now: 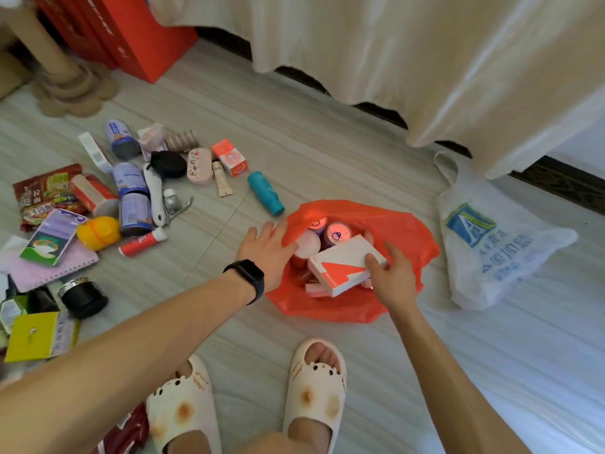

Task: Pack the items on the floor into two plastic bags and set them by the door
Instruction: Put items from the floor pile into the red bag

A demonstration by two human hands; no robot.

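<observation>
- Orange-and-white cardboard box (345, 263) is gripped by the right hand (394, 276), thumb on top and fingers (393, 249) curled round its far edge, just over the mouth of the orange plastic bag (412, 234).
- It is best laid flat on the cans (339, 232) inside, so that the thin film is not poked by a corner.
- The rim is pressed open by the left hand (266, 249), its fingers straight and spread; it should not be lifted until the box is released.
- The bag looks thin, crumpled and translucent, and lies mid-floor.
- A white printed bag (484, 257) lies flat just beside it, and loose items (131, 191) are scattered towards the floor's left edge.
</observation>
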